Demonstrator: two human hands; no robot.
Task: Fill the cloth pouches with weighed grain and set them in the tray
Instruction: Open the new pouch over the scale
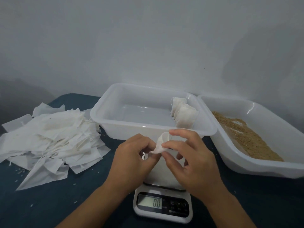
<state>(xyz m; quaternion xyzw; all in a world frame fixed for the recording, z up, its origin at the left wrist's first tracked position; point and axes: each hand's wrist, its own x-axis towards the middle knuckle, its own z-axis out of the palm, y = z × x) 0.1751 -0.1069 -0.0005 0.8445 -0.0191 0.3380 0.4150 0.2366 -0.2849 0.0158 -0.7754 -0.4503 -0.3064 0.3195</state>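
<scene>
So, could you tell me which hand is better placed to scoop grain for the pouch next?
The right hand: the grain tub sits on its side, while the left hand can keep pinching the pouch.

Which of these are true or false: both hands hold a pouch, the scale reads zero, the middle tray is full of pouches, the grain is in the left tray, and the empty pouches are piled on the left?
1. Both hands, left hand and right hand, pinch one pouch. True.
2. The scale reads zero. True.
3. The middle tray is full of pouches. False: only a few filled pouches stand at its right end.
4. The grain is in the left tray. False: it is in the right tray.
5. The empty pouches are piled on the left. True.
</scene>
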